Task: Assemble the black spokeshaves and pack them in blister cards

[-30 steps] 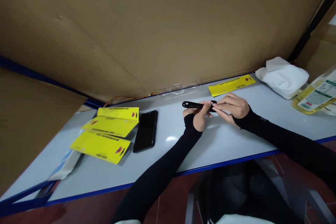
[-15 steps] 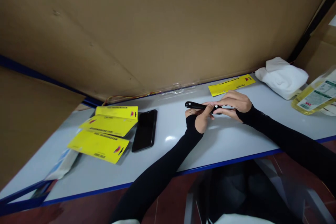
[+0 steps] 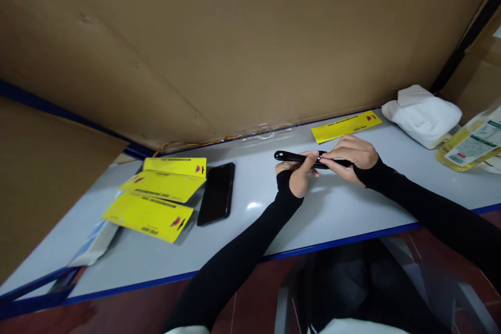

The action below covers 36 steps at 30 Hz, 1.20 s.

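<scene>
Probably light, stiff and slick, the black tool [image 3: 290,156] right of frame centre suits mid-length support; left fingers [image 3: 312,157] clasp it, right fingers [image 3: 337,153] pinch it.

From where I sit, this looks like a workstation in a workshop or packing area, not a home. I see a pale bench top [image 3: 164,261] with blue metal edging [image 3: 136,286], walled by big brown panels [image 3: 250,47] (cardboard, I'd say), red floor tiles [image 3: 250,292] below, and yellow cards [image 3: 151,216] seemingly printed "woodworking tool".
</scene>
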Each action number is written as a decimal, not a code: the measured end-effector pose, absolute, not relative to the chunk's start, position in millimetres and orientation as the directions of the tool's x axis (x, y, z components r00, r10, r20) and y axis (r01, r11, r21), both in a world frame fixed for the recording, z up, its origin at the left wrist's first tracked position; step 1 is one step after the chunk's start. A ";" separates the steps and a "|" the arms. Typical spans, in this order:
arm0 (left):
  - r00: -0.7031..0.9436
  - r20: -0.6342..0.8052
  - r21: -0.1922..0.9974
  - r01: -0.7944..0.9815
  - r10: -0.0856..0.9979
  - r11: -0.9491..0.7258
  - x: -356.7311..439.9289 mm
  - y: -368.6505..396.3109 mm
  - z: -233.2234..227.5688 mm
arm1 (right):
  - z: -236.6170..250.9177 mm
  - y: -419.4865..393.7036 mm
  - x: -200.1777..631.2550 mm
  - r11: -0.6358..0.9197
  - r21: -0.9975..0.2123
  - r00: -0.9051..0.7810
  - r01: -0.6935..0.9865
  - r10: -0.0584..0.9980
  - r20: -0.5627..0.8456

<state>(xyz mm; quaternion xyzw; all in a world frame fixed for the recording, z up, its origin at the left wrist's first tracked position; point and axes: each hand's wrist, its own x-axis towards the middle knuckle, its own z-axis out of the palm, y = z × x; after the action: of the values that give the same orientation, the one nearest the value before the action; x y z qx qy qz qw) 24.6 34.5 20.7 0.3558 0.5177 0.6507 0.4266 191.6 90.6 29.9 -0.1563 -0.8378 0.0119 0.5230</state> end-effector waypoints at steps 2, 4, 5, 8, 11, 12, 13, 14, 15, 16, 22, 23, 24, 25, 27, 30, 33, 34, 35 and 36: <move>-0.389 0.022 0.976 -0.193 0.921 -0.104 23.9 35.0 20.7 | 30.7 86.1 191.0 0.942 -0.200 -0.398 0.268 0.298 0.868; -0.389 0.022 0.974 -0.201 0.921 -0.109 23.1 35.5 20.2 | 32.2 80.1 191.0 0.923 -0.244 -0.393 0.296 0.351 0.850; -0.390 0.022 0.973 -0.205 0.921 -0.110 22.7 35.7 19.9 | 33.0 77.0 191.2 0.914 -0.269 -0.393 0.304 0.378 0.839; -0.384 0.017 0.973 -0.207 0.923 -0.104 22.7 35.8 19.4 | 34.1 70.7 192.1 0.891 -0.335 -0.403 0.307 0.441 0.802; -0.389 0.018 0.971 -0.212 0.921 -0.109 23.9 35.6 20.3 | 32.9 69.8 192.5 0.878 -0.357 -0.387 0.318 0.464 0.797; -0.395 0.019 0.969 -0.219 0.919 -0.114 24.2 35.6 20.8 | 32.3 70.2 192.3 0.878 -0.352 -0.371 0.325 0.461 0.806; -0.400 0.020 0.966 -0.227 0.916 -0.120 24.3 35.6 21.3 | 31.9 70.6 192.2 0.882 -0.339 -0.355 0.328 0.448 0.821; -0.403 0.021 0.964 -0.234 0.915 -0.125 24.2 35.5 21.7 | 31.7 70.8 192.0 0.888 -0.320 -0.346 0.329 0.429 0.835; -0.404 0.022 0.963 -0.239 0.915 -0.129 23.9 35.5 22.0 | 31.7 70.8 191.9 0.898 -0.296 -0.351 0.327 0.406 0.844; -0.399 0.025 0.962 -0.240 0.917 -0.131 23.4 35.6 22.0 | 31.8 70.6 191.9 0.906 -0.271 -0.365 0.325 0.385 0.848; -0.369 0.034 0.959 -0.249 0.929 -0.134 22.2 36.4 19.7 | 32.8 71.8 194.0 0.920 -0.157 -0.467 0.360 0.324 0.823; -0.374 0.026 0.958 -0.255 0.927 -0.129 23.0 36.4 19.5 | 33.2 72.5 194.5 0.918 -0.156 -0.455 0.365 0.322 0.830; -0.376 0.018 0.958 -0.260 0.926 -0.124 23.9 36.3 19.5 | 33.8 73.1 194.9 0.916 -0.164 -0.438 0.365 0.325 0.838; -0.380 0.012 0.957 -0.262 0.925 -0.121 24.7 36.0 19.6 | 34.6 73.5 195.3 0.916 -0.176 -0.425 0.360 0.329 0.844; -0.382 0.006 0.958 -0.262 0.924 -0.114 26.0 35.2 20.4 | 36.4 73.1 195.7 0.920 -0.202 -0.410 0.336 0.336 0.848; -0.388 0.008 0.959 -0.257 0.921 -0.116 25.6 34.5 21.9 | 38.1 71.1 195.8 0.926 -0.227 -0.402 0.303 0.340 0.850; -0.389 0.020 0.959 -0.252 0.921 -0.127 23.2 35.2 21.2 | 36.7 69.7 195.0 0.924 -0.231 -0.402 0.304 0.345 0.848; -0.387 0.023 0.960 -0.250 0.922 -0.129 22.3 35.6 20.3 | 35.7 69.5 194.5 0.926 -0.231 -0.405 0.298 0.342 0.848; -0.389 0.023 0.961 -0.247 0.921 -0.128 21.5 36.1 19.2 | 34.6 69.2 193.8 0.930 -0.231 -0.410 0.284 0.336 0.848; -0.389 0.019 0.962 -0.243 0.921 -0.123 20.7 36.6 18.1 | 33.6 68.8 193.1 0.936 -0.234 -0.418 0.265 0.330 0.847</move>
<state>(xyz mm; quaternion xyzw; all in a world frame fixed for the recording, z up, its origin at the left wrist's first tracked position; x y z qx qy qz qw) 20.7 36.6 18.1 0.3399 0.4988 0.6677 0.4357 193.1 68.8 33.6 -0.1766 -0.8414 0.0319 0.5098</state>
